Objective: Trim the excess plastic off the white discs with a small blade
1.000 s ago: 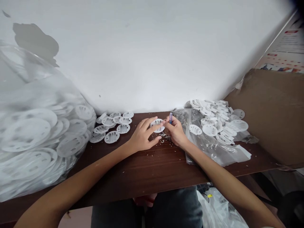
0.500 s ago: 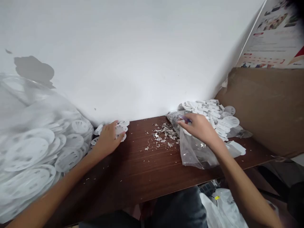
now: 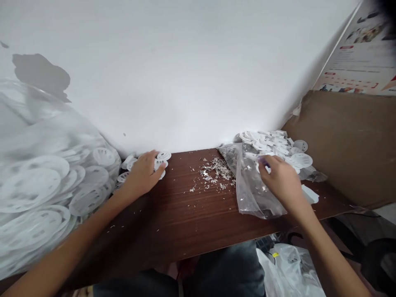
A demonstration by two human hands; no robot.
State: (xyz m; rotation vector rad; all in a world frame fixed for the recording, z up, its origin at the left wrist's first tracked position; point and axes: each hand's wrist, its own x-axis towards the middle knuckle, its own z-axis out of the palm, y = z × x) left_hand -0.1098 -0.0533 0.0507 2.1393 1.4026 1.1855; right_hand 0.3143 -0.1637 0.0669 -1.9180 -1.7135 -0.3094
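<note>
My left hand (image 3: 142,174) lies with spread fingers on a small heap of white slotted plastic discs (image 3: 163,156), covering most of it. My right hand (image 3: 280,180) is at the right, over a clear plastic bag (image 3: 252,189) and next to a larger pile of white discs and slotted pieces (image 3: 266,140). It grips a small blue-purple cylindrical tool (image 3: 263,161), mostly hidden by the fingers. Between my hands, a scattered mound of small silvery scraps (image 3: 217,171) lies on the dark wooden table (image 3: 173,222).
A large clear bag packed with white discs (image 3: 40,194) bulges at the left of the table. Brown cardboard (image 3: 346,144) stands at the right. A white wall rises behind the table. Below the front edge are my dark-trousered legs and a white plastic bag (image 3: 287,268).
My hands have moved apart from the middle of the table. The left is now on the left disc heap, and the right has moved rightward over the bag. The scrap mound shows uncovered.
</note>
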